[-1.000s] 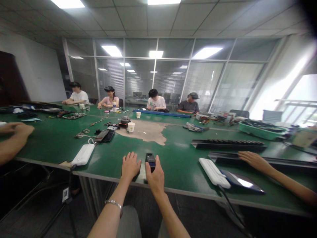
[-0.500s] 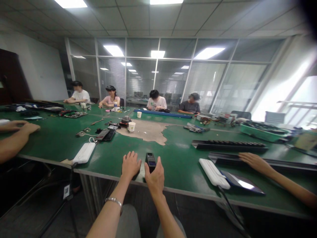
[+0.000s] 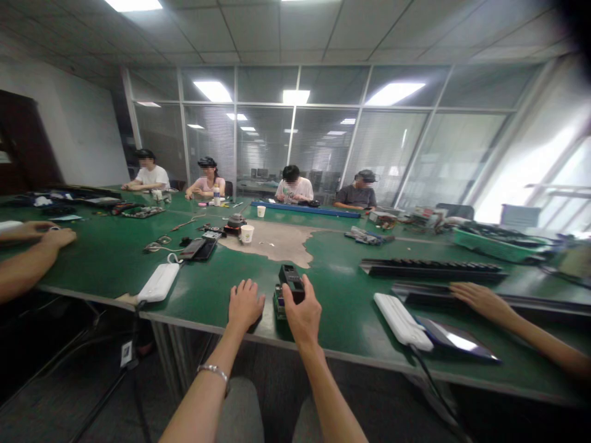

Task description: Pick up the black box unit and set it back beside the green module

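Black casing [image 3: 290, 273] | boxy (greenish part [image 3: 279, 303] beside) | right fingers [image 3: 307, 287] pinch it | left fingers [image 3: 248, 290] splayed

from here i see a black, boxy piece [image 3: 290, 274] skewed over a partly hidden circuit board [image 3: 279, 304], near center.

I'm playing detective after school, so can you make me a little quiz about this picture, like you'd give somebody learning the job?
1. True or false: a silver bracelet is on the person's left arm.

2. What is the person's right hand holding?
A) a paper cup
B) a small black gadget
C) a bottle

3. Fill in the missing colour: the long bar on the far side of the green table is ____.

Key: 1. True. 2. B. 3. Blue.
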`<state>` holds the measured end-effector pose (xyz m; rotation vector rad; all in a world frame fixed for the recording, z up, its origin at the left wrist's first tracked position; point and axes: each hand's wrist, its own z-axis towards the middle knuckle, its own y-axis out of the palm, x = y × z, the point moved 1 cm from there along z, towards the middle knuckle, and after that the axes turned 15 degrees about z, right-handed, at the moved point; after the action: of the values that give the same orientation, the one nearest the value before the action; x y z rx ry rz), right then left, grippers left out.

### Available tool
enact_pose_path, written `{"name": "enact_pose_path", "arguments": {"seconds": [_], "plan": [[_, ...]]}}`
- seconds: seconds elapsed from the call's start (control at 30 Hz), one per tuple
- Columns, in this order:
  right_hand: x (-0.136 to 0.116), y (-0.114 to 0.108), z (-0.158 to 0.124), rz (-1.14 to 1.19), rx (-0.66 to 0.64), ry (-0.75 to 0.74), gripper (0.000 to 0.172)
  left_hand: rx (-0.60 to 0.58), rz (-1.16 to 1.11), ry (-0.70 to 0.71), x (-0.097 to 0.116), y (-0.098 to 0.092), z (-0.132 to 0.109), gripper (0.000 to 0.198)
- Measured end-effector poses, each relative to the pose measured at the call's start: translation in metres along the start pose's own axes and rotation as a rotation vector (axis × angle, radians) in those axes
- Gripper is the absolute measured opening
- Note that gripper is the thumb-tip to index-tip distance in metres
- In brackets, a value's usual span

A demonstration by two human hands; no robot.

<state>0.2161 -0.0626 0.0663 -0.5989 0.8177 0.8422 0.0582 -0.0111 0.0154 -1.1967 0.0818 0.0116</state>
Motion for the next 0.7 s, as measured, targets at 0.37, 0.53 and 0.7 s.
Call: {"name": "enact_pose_path", "arguments": {"seconds": [0.37,0.53,0.7], "plan": [[0.063,-0.030,-0.003,-0.066,0.044,0.087,0.076,0.006,0.008,0.007,-0.001,0.001,0.000,0.047],[0.068,-0.028,-0.006,-0.120,0.031,0.090,0.075,-0.004,0.008,0.006,-0.001,0.002,0.002,0.049],[0.071,-0.025,-0.009,-0.183,-0.001,0.008,0.077,-0.019,0.001,0.009,-0.001,0.001,0.002,0.050]]}}
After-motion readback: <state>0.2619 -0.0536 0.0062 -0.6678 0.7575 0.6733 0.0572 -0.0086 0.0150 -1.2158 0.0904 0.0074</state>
